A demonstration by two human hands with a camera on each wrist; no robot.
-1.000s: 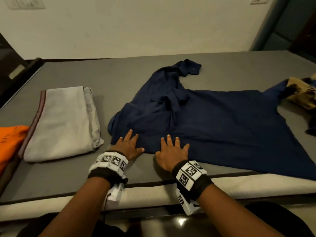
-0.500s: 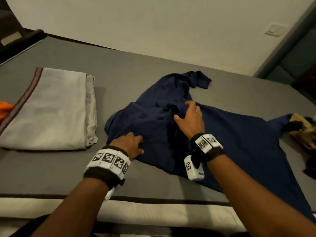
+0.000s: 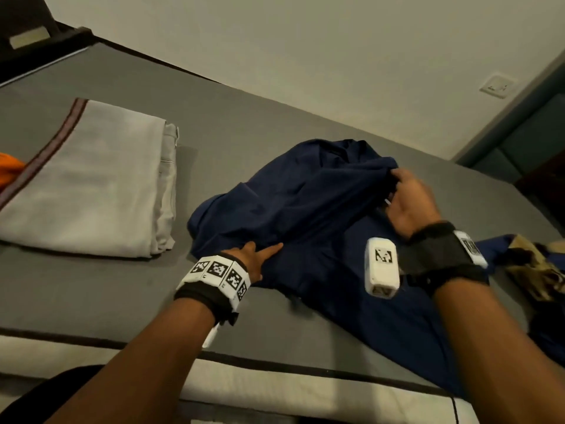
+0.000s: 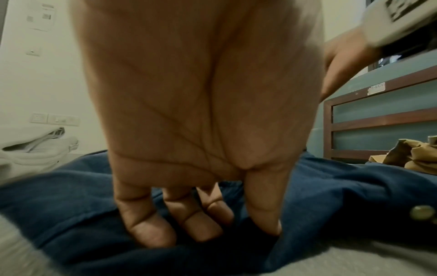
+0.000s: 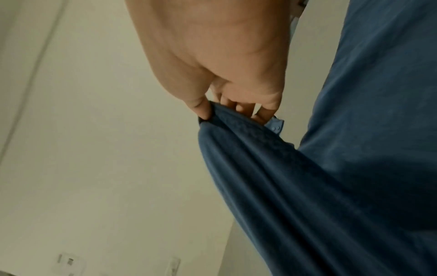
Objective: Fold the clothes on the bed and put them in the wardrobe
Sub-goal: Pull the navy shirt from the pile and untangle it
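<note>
Lying at 9 o'clock on the grey bed (image 3: 275,123), w/ an orange cloth (image 3: 9,166) at its far left edge, is a folded beige garment (image 3: 88,191), already done by the look of it. Sitting center-frame is the navy shirt (image 3: 305,215), half bunched, its lower part trailing toward 4 o'clock. Pressing on the shirt's near edge at approx 7 o'clock of the bunch is the left hand (image 3: 253,258), fingers straight & close together, tips digging into the cloth (image 4: 151,233). Gripping a fold at 2 o'clock is the right hand (image 3: 409,206), thumb & fingers pinching a gathered hem or cuff w/ a small button (image 5: 274,128), lifting it clear of the bed. Waiting at 3 o'clock is a tan garment (image 3: 538,270), unfolded. Judging by the drape, the shirt is light, soft, floppy, not fragile; probably best taken at seams, shoulders or cuffs, since pinched mid-panel fabric will likely sag & crease.
</note>
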